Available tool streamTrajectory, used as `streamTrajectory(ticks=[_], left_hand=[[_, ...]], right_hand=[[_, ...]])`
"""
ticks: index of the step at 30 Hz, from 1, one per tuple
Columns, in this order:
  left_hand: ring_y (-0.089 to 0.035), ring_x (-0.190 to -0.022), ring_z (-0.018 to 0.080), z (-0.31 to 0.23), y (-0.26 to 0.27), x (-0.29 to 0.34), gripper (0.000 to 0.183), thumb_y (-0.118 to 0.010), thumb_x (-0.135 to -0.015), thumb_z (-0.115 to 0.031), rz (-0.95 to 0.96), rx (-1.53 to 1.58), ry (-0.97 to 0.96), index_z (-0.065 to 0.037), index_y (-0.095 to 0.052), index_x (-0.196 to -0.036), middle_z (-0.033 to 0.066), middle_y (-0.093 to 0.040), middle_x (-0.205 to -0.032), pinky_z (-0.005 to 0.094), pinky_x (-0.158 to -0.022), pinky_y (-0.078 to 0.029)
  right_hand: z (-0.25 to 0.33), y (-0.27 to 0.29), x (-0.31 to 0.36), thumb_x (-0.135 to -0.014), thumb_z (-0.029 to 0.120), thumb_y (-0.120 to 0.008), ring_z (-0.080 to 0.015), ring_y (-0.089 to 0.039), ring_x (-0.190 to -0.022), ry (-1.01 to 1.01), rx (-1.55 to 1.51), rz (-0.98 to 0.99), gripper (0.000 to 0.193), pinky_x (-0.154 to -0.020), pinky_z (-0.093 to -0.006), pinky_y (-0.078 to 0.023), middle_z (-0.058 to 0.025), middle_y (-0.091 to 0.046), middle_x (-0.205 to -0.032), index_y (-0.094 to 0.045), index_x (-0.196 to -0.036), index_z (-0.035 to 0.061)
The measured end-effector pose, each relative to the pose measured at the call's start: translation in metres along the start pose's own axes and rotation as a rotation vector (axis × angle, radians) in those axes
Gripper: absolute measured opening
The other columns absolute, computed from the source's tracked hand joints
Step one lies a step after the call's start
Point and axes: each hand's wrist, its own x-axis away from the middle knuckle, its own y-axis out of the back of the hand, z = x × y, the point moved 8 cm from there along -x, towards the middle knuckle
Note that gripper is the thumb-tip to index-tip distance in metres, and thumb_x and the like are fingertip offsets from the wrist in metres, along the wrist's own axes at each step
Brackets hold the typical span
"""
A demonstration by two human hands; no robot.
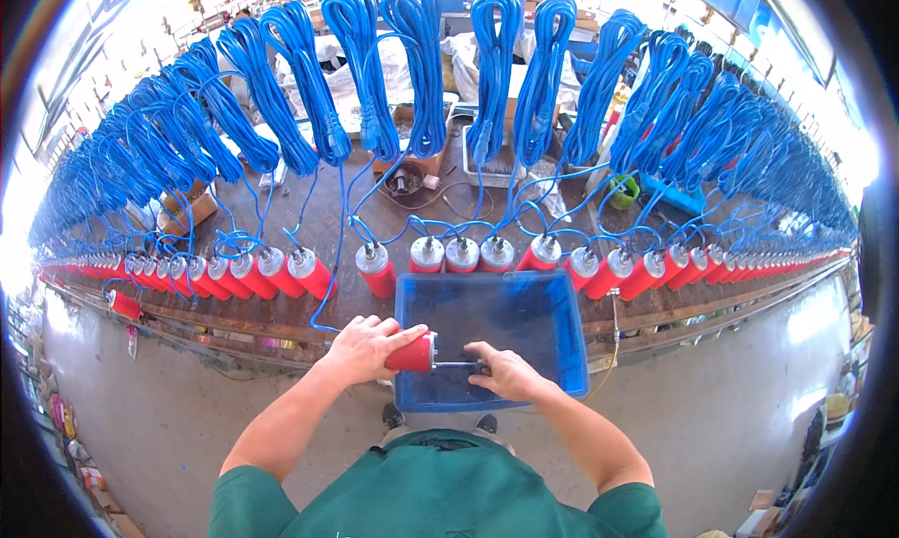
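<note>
My left hand (363,353) is wrapped round a red cylinder (412,353), likely a small motor or pump. The cylinder lies on its side, its metal-rimmed end facing right. A blue cable (326,306) runs near my left hand, but its join to the cylinder is hidden. From the right, my right hand (510,373) grips the dark handle of a screwdriver (457,364). Its thin metal shaft meets the cylinder's end face; the tip's exact seat is too small to tell. Below both hands is a blue plastic crate (571,327) at the bench edge.
A long row of red cylinders with grey metal tops (376,268) stands along the brown workbench (309,210). Coiled blue cables (414,70) hang above them. Behind are a green cup (622,193), a white tray (493,163) and a cardboard box (185,210).
</note>
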Motion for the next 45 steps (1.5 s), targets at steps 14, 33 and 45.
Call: streamTrajectory(ticks=[14,33,45], left_hand=[[-0.066,-0.109,0.0296,0.005,0.0,0.006,0.103,-0.093,-0.067,-0.035,-0.026,0.073,0.004,-0.03,-0.049,-0.16,0.0056,-0.067,-0.123,0.0455,-0.096,-0.053],[-0.067,-0.105,0.0273,0.001,0.001,0.001,0.107,-0.095,-0.067,-0.037,-0.061,0.053,-0.02,-0.033,-0.045,-0.162,0.0033,-0.067,-0.118,0.0431,-0.094,-0.053],[-0.066,-0.109,0.0287,0.002,0.0,0.002,0.104,-0.093,-0.069,-0.038,-0.024,0.06,-0.015,-0.03,-0.047,-0.161,0.0054,-0.066,-0.123,0.0447,-0.098,-0.052]], right_hand=[[0.024,0.005,0.022,-0.103,0.041,-0.074,-0.0085,-0.051,-0.072,-0.198,-0.709,0.17,0.051,-0.064,-0.0243,-0.045,0.0017,-0.062,-0.094,-0.065,-0.143,0.0096],[0.001,0.006,-0.003,-0.093,0.035,-0.079,-0.0351,-0.077,-0.087,-0.073,0.075,0.07,0.034,-0.076,-0.0482,-0.058,-0.0221,-0.075,-0.087,-0.071,-0.098,0.0022],[0.015,0.014,0.008,-0.105,0.026,-0.069,-0.0106,-0.056,-0.073,-0.07,-0.565,0.214,0.039,-0.067,-0.0281,-0.052,-0.0005,-0.061,-0.088,-0.068,-0.14,0.0111]])
